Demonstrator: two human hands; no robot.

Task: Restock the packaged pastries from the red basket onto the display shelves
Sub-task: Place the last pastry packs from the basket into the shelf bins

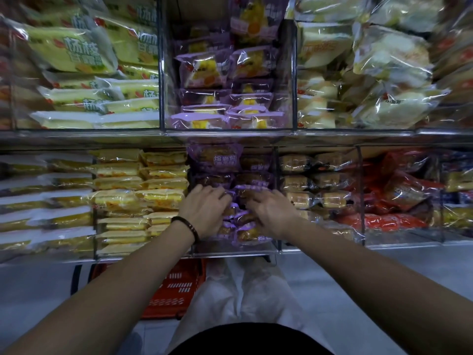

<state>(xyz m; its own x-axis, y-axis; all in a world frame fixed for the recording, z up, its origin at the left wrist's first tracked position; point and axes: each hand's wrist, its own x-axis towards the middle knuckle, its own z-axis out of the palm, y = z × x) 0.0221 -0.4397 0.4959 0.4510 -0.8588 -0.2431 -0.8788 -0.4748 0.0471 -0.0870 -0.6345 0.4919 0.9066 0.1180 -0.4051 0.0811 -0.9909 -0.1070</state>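
This is a shop, at its packaged-bakery section. Two tiers of display shelves fill the upper frame, split by clear acrylic dividers into bins. Each bin is stacked with one kind of sealed pastry: green-yellow packs at upper left, purple packs at centre, red packs at right. A red plastic basket sits on the pale floor below.

Two shelves before me, floor beneath.
The upper shelf carries green packs, purple packs and pale packs; the lower shelf yellow packs, purple pastries and red packs. A red basket sits on the floor.
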